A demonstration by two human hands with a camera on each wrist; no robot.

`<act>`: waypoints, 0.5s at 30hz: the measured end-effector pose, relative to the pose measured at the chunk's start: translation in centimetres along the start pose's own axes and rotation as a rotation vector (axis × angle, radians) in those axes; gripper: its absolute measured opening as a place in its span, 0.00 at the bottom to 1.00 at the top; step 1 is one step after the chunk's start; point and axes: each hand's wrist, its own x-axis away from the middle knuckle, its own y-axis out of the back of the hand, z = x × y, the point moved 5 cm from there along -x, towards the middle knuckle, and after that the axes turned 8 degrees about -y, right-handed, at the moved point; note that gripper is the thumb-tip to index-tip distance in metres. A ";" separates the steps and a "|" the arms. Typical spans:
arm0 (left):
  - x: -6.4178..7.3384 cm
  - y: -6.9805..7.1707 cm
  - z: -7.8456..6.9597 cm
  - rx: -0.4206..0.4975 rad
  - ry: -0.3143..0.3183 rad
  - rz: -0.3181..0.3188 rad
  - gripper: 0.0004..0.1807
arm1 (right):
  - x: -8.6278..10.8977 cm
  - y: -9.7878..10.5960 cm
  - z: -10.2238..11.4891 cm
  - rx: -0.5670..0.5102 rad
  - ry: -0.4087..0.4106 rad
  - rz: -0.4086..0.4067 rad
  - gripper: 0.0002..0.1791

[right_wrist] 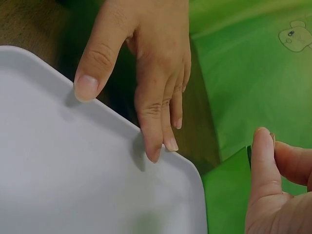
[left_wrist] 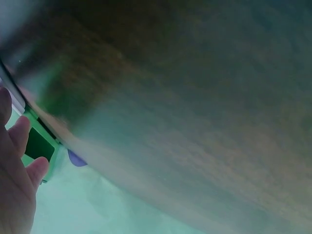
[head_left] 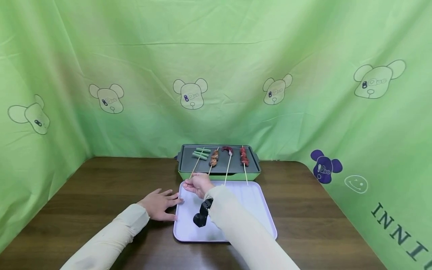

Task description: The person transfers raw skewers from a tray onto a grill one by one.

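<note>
My right hand (head_left: 199, 184) pinches the bare stick end of a skewer of green vegetable pieces (head_left: 200, 155) between thumb and forefinger. The pieces lie on the left of a dark griddle (head_left: 221, 168) with a green base. Beside it rest a skewer of browned meat (head_left: 214, 158), a skewer with a dark red curled piece (head_left: 228, 150) and a skewer of red meat chunks (head_left: 244, 156). My left hand (head_left: 158, 204) has its fingers spread. Its thumb and fingertips touch the left rim of a white tray (right_wrist: 58, 146) in front of the griddle.
A brown wooden table (head_left: 303, 213) carries the tray and griddle. Right behind the griddle hangs a green cloth (head_left: 229, 123) printed with bear heads. Some skewer sticks reach past the griddle's front edge over the tray. A black wrist camera (head_left: 202, 213) hangs below my right wrist.
</note>
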 end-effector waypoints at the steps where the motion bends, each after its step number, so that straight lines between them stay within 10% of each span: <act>1: 0.0 0.0 0.0 -0.002 -0.001 -0.001 0.37 | 0.0 0.0 0.0 -0.004 0.004 0.003 0.29; 15: 0.2 0.1 -0.2 0.004 -0.017 -0.019 0.37 | 0.2 -0.2 -0.1 0.004 0.016 0.017 0.23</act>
